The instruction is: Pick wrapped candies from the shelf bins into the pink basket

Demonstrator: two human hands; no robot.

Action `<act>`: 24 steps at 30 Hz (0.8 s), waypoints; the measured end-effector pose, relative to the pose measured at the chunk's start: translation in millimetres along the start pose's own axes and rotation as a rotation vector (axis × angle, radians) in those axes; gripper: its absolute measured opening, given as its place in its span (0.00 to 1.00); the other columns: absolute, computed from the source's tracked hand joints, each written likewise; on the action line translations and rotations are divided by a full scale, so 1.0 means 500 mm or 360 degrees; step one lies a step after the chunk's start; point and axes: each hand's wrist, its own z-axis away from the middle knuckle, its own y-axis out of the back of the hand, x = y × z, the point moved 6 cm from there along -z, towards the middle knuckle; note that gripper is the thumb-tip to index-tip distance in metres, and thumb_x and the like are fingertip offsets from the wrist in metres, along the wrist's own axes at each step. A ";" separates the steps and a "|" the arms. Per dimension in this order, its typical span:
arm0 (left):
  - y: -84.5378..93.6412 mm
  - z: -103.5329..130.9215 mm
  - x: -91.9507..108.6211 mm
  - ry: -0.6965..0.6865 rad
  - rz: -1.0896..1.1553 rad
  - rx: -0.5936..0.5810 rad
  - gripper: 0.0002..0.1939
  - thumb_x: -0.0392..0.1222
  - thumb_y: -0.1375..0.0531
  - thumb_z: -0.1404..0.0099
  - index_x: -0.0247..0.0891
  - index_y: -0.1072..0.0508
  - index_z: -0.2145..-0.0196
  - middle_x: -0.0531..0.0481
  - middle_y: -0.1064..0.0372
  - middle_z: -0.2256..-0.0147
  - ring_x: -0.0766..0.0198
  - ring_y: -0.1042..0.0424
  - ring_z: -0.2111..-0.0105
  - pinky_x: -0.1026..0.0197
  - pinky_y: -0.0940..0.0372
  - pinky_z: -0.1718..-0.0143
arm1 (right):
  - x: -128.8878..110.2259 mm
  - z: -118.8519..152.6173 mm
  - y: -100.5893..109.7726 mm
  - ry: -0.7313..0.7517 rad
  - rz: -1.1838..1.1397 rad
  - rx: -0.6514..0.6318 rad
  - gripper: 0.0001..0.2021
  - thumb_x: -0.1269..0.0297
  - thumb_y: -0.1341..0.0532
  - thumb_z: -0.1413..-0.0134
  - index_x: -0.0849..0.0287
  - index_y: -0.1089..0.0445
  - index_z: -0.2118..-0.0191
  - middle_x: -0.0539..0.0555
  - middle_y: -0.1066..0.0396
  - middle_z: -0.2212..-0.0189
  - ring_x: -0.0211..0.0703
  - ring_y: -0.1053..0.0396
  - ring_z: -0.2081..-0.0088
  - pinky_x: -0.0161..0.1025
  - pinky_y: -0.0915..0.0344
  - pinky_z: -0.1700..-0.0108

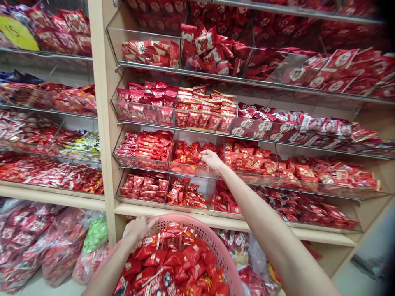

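Observation:
A pink perforated plastic basket (217, 246) full of red-wrapped packets (173, 263) sits low in front of me. Its left rim is gripped by my left hand (137, 228), fingers closed over the edge. Reaching forward, my right hand (212, 159) is inside a clear shelf bin (197, 169), second row from the bottom. Between its thumb and fingers is a small red packet (196, 155). More red packets (183, 153) lie in that bin, just left of the hand.
Tiered clear bins of red packets (145, 144) fill the wooden shelving (101, 123). Their front panels stand up as low edges. A second shelf unit on the left carries a yellow price tag (18, 33). Bulging plastic bags (61, 242) rest on the floor below it.

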 end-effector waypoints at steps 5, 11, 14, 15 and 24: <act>0.001 0.000 0.001 0.0004 0.0014 0.0014 0.43 0.71 0.60 0.47 0.28 0.27 0.62 0.28 0.29 0.59 0.40 0.31 0.57 0.46 0.38 0.57 | -0.010 0.006 0.002 0.0024 -0.0143 -0.0161 0.07 0.76 0.43 0.58 0.61 0.38 0.70 0.43 0.35 0.81 0.28 0.38 0.78 0.26 0.40 0.74; 0.003 0.004 0.002 0.0015 0.0058 0.0027 0.42 0.70 0.59 0.46 0.28 0.27 0.62 0.26 0.29 0.60 0.40 0.30 0.58 0.46 0.39 0.58 | -0.015 0.014 -0.002 0.0033 -0.0350 -0.0489 0.10 0.67 0.35 0.60 0.60 0.35 0.69 0.48 0.30 0.73 0.33 0.33 0.71 0.32 0.35 0.64; 0.004 0.004 0.002 0.0015 0.0067 0.0024 0.42 0.70 0.59 0.46 0.28 0.26 0.62 0.26 0.30 0.59 0.40 0.30 0.57 0.46 0.39 0.58 | -0.011 0.014 -0.005 0.0039 -0.0441 -0.0609 0.12 0.64 0.33 0.62 0.59 0.33 0.68 0.48 0.29 0.71 0.33 0.33 0.70 0.33 0.36 0.62; 0.004 0.003 0.002 0.0017 0.0068 0.0021 0.42 0.70 0.59 0.46 0.28 0.26 0.62 0.26 0.29 0.60 0.40 0.30 0.57 0.46 0.39 0.58 | -0.010 0.013 -0.005 0.0037 -0.0446 -0.0625 0.12 0.64 0.33 0.62 0.59 0.33 0.68 0.48 0.29 0.71 0.33 0.33 0.69 0.33 0.36 0.62; -0.001 -0.002 0.000 -0.0007 0.0019 -0.0013 0.44 0.73 0.60 0.49 0.28 0.27 0.62 0.27 0.29 0.59 0.38 0.31 0.57 0.44 0.39 0.57 | -0.028 0.028 0.009 0.0113 -0.0580 -0.0280 0.10 0.68 0.35 0.61 0.59 0.34 0.69 0.47 0.29 0.74 0.32 0.32 0.74 0.32 0.35 0.65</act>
